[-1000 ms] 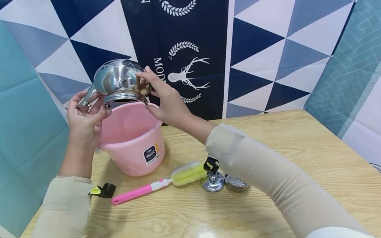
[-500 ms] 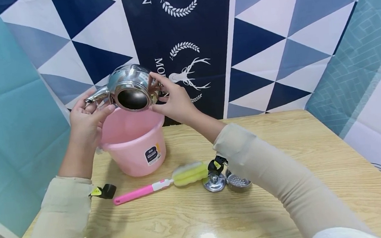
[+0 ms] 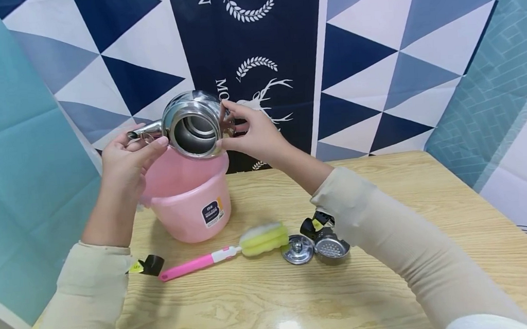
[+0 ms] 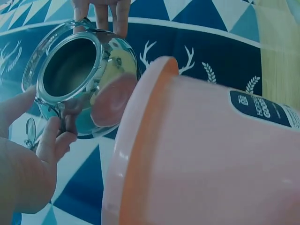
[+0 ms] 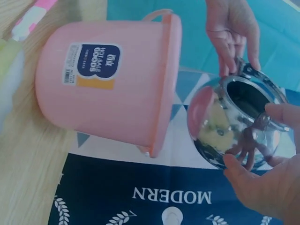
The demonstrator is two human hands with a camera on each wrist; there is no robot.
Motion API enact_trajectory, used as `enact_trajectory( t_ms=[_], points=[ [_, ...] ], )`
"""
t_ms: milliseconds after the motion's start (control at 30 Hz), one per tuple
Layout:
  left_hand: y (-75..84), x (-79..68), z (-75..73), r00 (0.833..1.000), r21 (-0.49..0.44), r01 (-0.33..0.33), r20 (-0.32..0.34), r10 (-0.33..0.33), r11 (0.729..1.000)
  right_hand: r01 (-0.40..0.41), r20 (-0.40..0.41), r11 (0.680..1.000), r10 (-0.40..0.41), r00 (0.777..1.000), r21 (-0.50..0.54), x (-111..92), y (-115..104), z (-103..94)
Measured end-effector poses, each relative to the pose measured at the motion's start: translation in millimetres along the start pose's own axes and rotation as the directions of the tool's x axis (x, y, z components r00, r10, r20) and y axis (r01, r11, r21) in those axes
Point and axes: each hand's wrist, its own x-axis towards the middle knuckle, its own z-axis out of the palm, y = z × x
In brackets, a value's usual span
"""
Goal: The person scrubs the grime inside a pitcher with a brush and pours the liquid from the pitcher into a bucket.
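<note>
Both hands hold a shiny metal teapot point(image 3: 181, 101) over the bucket's rim, tipped so its round mouth faces the head camera and its inside shows. At the spout side, my left hand point(image 3: 128, 157) grips it, thumb in front and fingers behind. On the opposite side, my right hand point(image 3: 256, 134) grips the body between thumb and fingers. In the right wrist view the teapot point(image 5: 211, 136) mirrors the bucket and fingers. Below stands a pink bucket point(image 3: 188, 211) with a label on its wall; its bottom inside is hidden.
In front of the bucket lies a sponge brush point(image 3: 265, 239) with a pink handle. To its right are a metal lid point(image 3: 298, 249) with a knob and a small perforated strainer point(image 3: 332, 249). A patterned cloth backdrop point(image 3: 358, 64) rises behind the wooden table point(image 3: 237, 306).
The teapot has turned from mouth-down to mouth facing the head camera, shifting right and slightly down in view. Both hands moved along with it; the bucket and the table items stay put.
</note>
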Motion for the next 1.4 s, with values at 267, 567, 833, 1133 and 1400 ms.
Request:
enact_trajectory(
  t_ms=[267,567,833,1133,1400],
  points=[
    [2.7,-9.4,14.2,0.999,-0.073,0.043,0.017,-0.042,0.996,-0.074,0.013,0.996,0.074,0.997,0.039,-12.1,-0.5,-19.0],
    [1.7,-21.8,30.0,0.990,0.000,0.120,0.070,-0.120,0.993,-0.153,-0.001,0.961,0.158,0.988,0.229,-26.8,9.0,-25.6],
    [-9.4,-28.9,45.1,0.984,0.173,0.162,0.047,-0.173,0.971,-0.190,-0.035,0.948,0.206,0.978,0.256,-48.6,22.4,-36.9],
    [-31.8,-34.0,59.3,0.968,0.230,0.196,0.112,-0.226,0.953,-0.252,-0.028,0.910,0.276,0.961,0.328,-71.9,37.1,-50.3],
    [-51.2,-41.6,80.9,0.954,0.286,0.258,0.075,-0.290,0.923,-0.290,-0.043,0.897,0.321,0.946,0.333,-89.7,59.3,-66.1]
  ],
)
